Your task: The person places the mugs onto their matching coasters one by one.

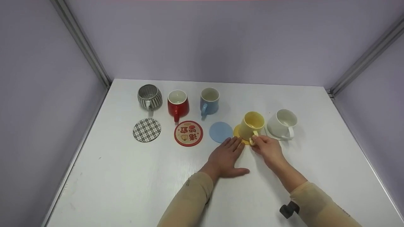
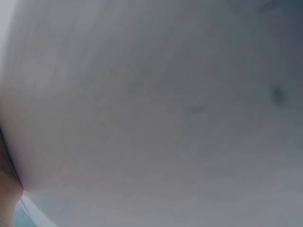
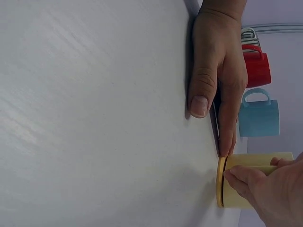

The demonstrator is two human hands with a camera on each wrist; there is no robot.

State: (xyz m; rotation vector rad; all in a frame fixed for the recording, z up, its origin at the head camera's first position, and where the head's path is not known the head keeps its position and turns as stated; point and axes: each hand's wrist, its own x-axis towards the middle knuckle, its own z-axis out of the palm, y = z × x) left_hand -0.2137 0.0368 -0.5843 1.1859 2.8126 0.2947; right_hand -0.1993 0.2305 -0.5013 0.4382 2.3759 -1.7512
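The yellow mug (image 1: pixel 251 125) is over the yellow coaster (image 1: pixel 236 131), and my right hand (image 1: pixel 268 150) pinches its handle. In the right wrist view the mug (image 3: pixel 236 195) is at or just above the coaster (image 3: pixel 220 182); contact cannot be told for sure. My left hand (image 1: pixel 226 159) lies flat with straight fingers, fingertips at the near left edge of the yellow coaster and by the blue coaster (image 1: pixel 220 132). Only a bit of skin (image 2: pixel 8 198) shows at the left edge of the left wrist view.
A white mug (image 1: pixel 282 123) stands on a light coaster to the right. Behind the coasters stand a striped mug (image 1: pixel 150 97), a red mug (image 1: pixel 178 105) and a blue mug (image 1: pixel 209 101). A checked coaster (image 1: pixel 146 130) and a red patterned coaster (image 1: pixel 188 133) lie at the left.
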